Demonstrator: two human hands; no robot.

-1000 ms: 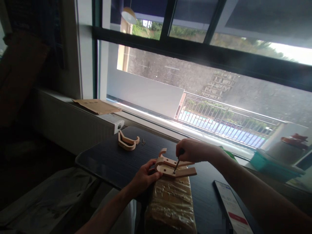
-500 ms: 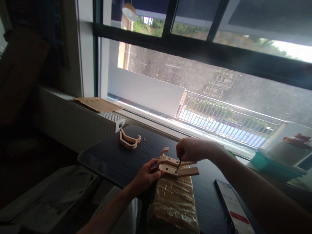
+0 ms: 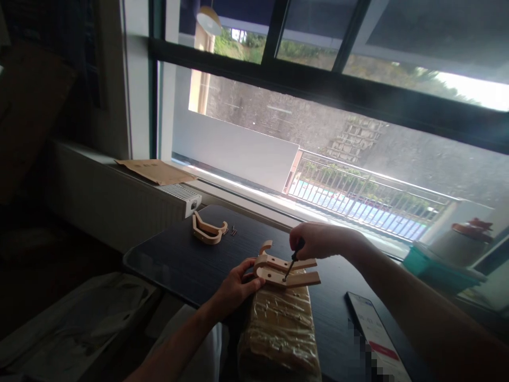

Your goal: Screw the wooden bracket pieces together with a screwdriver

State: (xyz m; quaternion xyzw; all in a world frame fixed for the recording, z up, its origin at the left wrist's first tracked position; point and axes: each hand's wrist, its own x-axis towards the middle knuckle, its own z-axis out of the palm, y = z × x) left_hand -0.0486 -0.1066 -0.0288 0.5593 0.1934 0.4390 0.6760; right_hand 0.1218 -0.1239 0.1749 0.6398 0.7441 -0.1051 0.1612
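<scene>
My right hand [image 3: 312, 241] is closed around the dark handle of a screwdriver [image 3: 292, 262], tilted with its tip at a hole in the nearer wooden hook [image 3: 302, 280]. My left hand [image 3: 240, 286] grips the curled end of that hook between thumb and fingers. Behind it lies a second wooden hook [image 3: 274, 260], roughly parallel. Both rest on a box wrapped in shiny brown tape [image 3: 278, 323]. Each hook has dark round holes along its flat part.
Two more wooden hooks [image 3: 209, 233] lie at the table's far left, beside several small screws [image 3: 234, 231]. A phone [image 3: 376, 334] lies on the dark table [image 3: 167, 260] at right. A teal container [image 3: 439, 270] stands by the window; a brown envelope [image 3: 155, 171] rests on the radiator [image 3: 183, 197].
My right hand and the screwdriver handle have tilted slightly further right, while the tip stays at the same hole. The whole view has shifted a little.
</scene>
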